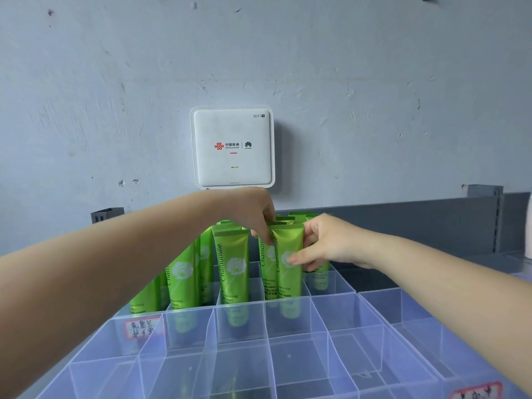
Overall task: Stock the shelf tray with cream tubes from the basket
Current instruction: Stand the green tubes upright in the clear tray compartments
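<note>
From the head view I see, just below the white router (pixel 232 146), my left hand (pixel 253 210) and right hand (pixel 325 243) both pinching 1 upright green tube (pixel 288 263) in the clear tray (pixel 339 335), which I judge light, soft and slippery, best held near its stiff crimped top.

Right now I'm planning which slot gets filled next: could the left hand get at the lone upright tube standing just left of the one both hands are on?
Probably yes. The left hand hovers right beside that lone tube, whose top stands clear above the tray dividers with nothing covering it. It would first have to let go of the held tube.
</note>
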{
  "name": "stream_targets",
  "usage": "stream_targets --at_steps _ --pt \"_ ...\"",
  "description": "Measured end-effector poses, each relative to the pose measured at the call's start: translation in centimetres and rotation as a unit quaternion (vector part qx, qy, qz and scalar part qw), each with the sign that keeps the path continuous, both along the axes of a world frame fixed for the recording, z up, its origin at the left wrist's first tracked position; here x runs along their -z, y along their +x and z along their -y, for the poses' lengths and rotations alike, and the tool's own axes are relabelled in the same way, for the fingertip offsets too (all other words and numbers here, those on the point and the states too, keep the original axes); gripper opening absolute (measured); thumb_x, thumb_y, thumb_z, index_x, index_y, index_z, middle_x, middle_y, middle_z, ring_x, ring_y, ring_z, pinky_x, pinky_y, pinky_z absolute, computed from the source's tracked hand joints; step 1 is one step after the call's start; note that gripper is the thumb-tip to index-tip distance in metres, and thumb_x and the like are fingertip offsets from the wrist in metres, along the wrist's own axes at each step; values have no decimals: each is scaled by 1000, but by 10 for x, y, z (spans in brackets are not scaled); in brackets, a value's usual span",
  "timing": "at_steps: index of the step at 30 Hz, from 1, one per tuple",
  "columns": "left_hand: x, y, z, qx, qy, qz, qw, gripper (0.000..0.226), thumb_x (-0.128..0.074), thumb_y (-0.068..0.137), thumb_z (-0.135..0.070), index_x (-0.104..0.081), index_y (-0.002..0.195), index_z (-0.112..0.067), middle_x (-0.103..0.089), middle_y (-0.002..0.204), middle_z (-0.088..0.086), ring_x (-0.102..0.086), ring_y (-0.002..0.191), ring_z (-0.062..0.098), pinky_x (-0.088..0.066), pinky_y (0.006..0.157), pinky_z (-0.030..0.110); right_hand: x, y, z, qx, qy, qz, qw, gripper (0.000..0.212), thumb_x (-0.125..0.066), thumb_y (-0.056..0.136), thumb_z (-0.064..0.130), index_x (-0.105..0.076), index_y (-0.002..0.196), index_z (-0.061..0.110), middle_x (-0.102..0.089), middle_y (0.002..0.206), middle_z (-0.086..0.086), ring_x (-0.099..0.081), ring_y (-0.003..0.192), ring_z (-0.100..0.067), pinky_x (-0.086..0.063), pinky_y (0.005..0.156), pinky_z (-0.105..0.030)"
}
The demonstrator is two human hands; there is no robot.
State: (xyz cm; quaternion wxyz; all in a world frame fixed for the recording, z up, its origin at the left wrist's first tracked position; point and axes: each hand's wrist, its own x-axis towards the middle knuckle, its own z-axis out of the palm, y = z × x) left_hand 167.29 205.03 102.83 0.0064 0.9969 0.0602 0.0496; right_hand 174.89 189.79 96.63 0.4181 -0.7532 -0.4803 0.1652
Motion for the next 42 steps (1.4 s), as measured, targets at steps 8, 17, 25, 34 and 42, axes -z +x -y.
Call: stream_targets --at_steps 8,17,25,34,42 --pt "-24 -23 14 -4 -59 55 997 15 -67 82 -11 -69 97 -13 -69 94 2 -62 86 15 -47 82 24 -16 -11 14 0 4 44 999 34 -71 81 10 -58 112 13 -65 74 6 -62 62 -4 -51 59 -16" --pt "-43 -24 83 11 32 162 986 20 -64 85 -23 -66 105 -20 -65 99 -6 -58 89 13 -44 72 21 -43 -9 83 144 -18 294 945 33 -65 85 36 -57 113 19 -61 101 3 -56 88 -16 -42 74 -26" --pt "-10 16 181 42 126 195 972 46 -55 87 -33 -46 131 -26 -55 127 -8 -53 113 18 -36 83 26 -39 6 194 274 -161 546 775 43 -46 92 45 -46 125 19 -55 118 1 -52 109 -23 -37 72 -31" --pt "15 72 321 142 187 197 952 46 -51 88 -37 -45 130 -19 -56 122 1 -51 113 23 -35 94 33 -21 15 351 368 -245 524 728 41 -49 89 44 -48 119 17 -52 120 -2 -46 113 -27 -35 81 -37" --pt "37 99 438 240 168 227 929 40 -50 86 -37 -53 122 -22 -59 117 -1 -51 112 23 -36 92 32 -3 1 472 418 -298 490 704 47 -48 90 43 -44 129 18 -50 128 -3 -45 120 -25 -38 92 -38"
